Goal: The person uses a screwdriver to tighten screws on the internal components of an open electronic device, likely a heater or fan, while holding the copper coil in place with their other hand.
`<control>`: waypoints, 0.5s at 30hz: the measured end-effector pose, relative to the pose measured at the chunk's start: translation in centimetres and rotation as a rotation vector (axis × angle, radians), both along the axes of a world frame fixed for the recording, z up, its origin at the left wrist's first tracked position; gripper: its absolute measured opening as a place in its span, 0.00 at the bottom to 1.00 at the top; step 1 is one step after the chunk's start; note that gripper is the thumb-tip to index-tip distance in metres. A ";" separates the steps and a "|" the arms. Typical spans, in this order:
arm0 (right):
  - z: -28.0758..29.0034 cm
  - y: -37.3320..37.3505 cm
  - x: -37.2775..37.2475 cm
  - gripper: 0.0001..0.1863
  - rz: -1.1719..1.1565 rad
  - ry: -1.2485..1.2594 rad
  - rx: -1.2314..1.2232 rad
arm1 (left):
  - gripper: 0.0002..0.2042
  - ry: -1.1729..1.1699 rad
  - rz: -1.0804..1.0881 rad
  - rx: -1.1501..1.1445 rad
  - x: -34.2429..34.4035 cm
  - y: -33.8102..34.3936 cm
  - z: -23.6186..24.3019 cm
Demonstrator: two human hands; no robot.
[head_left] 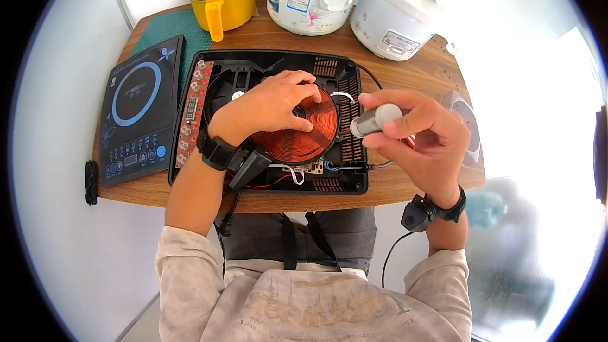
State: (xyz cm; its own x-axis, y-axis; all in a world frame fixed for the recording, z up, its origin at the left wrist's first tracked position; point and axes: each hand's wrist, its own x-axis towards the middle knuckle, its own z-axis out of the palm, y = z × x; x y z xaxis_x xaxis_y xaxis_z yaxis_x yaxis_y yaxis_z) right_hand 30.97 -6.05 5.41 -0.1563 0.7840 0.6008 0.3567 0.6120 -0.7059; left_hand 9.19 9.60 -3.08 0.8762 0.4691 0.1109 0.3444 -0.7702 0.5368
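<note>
An opened induction cooker base (pixel 345 182) lies in front of me, its black tray showing wires, vent slots and a red button board (pixel 192 114) along the left side. In its middle sits a round copper coil (pixel 320 130). Over that coil rests my left hand (pixel 271 102), fingers spread, with thumb and fingertips near the coil's centre. Right of the tray, my right hand (pixel 437 130) holds a small grey cylinder (pixel 372 120) with pale ends between thumb and fingers, tilted above the tray's right edge. What the cylinder contains cannot be made out.
The cooker's black top panel (pixel 136 101) leans at the left, partly over a green mat (pixel 197 39). Behind stand a yellow lidded pot (pixel 231 14) and two white rice cookers (pixel 303 16) (pixel 400 20). A pale round-faced object (pixel 467 123) is at the right, beyond my hand.
</note>
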 end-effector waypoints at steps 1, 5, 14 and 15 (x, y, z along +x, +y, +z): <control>-0.1 -0.1 0.0 0.12 0.032 0.023 -0.014 | 0.23 0.000 -0.001 0.001 0.0 0.0 0.0; -0.2 -0.2 -0.1 0.14 -0.083 0.102 -0.069 | 0.23 -0.009 -0.009 0.003 0.0 0.1 0.0; -1.7 1.3 0.5 0.20 -0.166 0.216 -0.073 | 0.22 -0.003 -0.004 -0.001 0.2 0.0 0.0; -1.8 1.1 0.8 0.22 -0.204 0.173 -0.066 | 0.22 -0.007 -0.003 0.000 0.2 0.0 0.0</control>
